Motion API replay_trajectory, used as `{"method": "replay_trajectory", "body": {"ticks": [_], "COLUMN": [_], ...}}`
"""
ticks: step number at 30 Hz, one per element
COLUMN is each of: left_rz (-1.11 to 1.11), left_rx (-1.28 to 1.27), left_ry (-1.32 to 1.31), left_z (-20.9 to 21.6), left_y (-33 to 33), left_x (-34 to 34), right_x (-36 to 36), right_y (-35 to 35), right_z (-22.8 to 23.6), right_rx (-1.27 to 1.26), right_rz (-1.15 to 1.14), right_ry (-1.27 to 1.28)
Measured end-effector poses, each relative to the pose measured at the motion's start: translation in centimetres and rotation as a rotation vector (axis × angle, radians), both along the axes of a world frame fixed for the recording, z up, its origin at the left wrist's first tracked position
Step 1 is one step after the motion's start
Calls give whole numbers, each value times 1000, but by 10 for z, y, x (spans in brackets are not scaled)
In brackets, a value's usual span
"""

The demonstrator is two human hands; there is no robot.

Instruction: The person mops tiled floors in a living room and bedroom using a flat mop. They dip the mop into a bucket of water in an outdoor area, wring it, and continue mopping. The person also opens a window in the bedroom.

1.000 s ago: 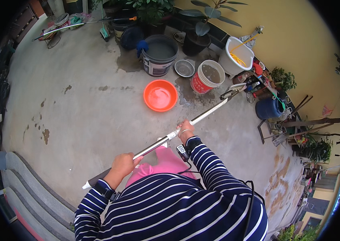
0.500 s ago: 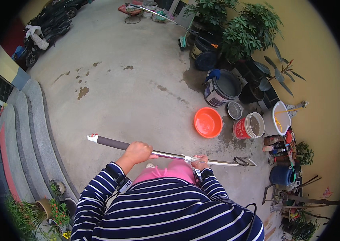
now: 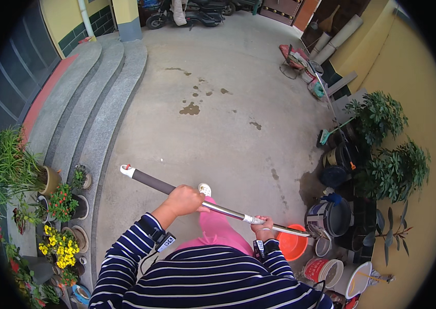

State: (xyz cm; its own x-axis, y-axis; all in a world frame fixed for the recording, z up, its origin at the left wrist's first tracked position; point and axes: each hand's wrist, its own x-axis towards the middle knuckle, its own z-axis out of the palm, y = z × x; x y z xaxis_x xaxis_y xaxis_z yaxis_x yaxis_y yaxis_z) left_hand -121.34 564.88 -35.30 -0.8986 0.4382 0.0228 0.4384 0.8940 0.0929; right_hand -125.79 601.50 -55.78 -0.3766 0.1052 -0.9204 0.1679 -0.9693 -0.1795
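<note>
Yellow flowers [image 3: 61, 246] stand at the lower left, near gray steps [image 3: 107, 87]. A long pole [image 3: 228, 211] slants across the lower middle. The left hand [image 3: 184, 200] is curled all the way around it. Farther right, the right hand [image 3: 262, 227] is wrapped around it too. An orange basin [image 3: 291, 247] sits at the lower right.

Open grey concrete floor [image 3: 218, 134] ahead of left hand [image 3: 184, 200], free to pass between curved grey stone steps [image 3: 109, 92] on left and dark grey round plastic bucket [image 3: 329, 217] on right. Black scooter [image 3: 197, 16] bounds far edge. Long silver metal pole [image 3: 223, 209], dark-gripped, bars way across body. Beyond right hand [image 3: 262, 226], orange round plastic basin [image 3: 291, 247] and red-and-white plastic bucket [image 3: 323, 271] obstruct. Pole overlaps basin in view; contact unclear. Potted yellow flowers [image 3: 61, 247] crowd lower left.
</note>
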Motion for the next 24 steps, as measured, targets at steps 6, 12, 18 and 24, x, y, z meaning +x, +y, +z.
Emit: {"method": "replay_trajectory", "body": {"ticks": [6, 12, 18, 24], "left_rz": [288, 576, 927, 1150], "left_rx": [-15, -70, -38, 29], "left_ry": [43, -59, -172, -277], "left_z": [22, 60, 59, 35], "left_y": [-114, -182, -221, -279], "left_x": [-48, -72, -67, -70], "right_x": [-135, -237, -295, -328], "right_y": [-152, -288, -407, -517], "right_z": [12, 29, 20, 0], "right_rx": [-68, -137, -183, -148], "right_rz": [314, 698, 1037, 1210], "right_ry": [-38, -59, -92, -122]}}
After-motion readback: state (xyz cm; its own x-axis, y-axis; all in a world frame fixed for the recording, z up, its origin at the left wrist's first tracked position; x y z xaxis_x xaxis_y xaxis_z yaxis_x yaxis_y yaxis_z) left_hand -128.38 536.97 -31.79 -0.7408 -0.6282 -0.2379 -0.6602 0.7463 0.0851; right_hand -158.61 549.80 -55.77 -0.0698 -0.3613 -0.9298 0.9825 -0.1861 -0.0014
